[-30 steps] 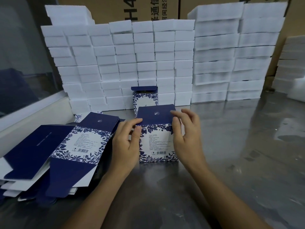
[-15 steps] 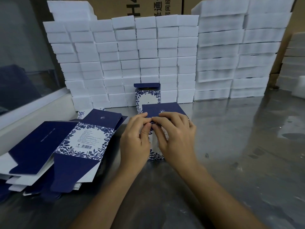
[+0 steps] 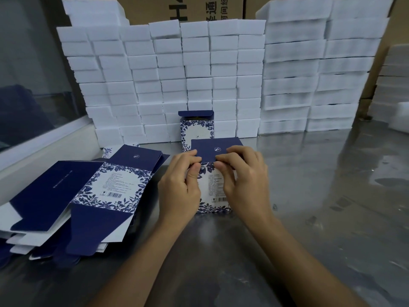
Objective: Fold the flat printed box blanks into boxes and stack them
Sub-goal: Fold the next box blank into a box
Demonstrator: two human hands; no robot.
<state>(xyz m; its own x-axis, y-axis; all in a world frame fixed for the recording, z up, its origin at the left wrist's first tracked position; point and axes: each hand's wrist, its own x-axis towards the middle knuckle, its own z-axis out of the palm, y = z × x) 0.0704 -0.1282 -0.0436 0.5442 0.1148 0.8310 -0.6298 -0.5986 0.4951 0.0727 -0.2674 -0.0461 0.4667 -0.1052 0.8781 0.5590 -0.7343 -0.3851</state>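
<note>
Two folded boxes, one (image 3: 214, 185) pinched at its lid by left hand (image 3: 179, 187) and right hand (image 3: 245, 180), the other (image 3: 196, 129) behind, stand beside one pile of flat blanks (image 3: 84, 196) on a steel table (image 3: 309, 196).

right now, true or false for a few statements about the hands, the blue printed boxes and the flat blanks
1. Both hands, left hand and right hand, pinch the navy top flap of the near blue floral cardboard box. True.
2. The pile of flat printed blanks lies right of the hands. False: left.
3. A second folded blue floral box stands behind the near one. True.
4. The white foam blocks lie scattered. False: stacked in columns.
</note>
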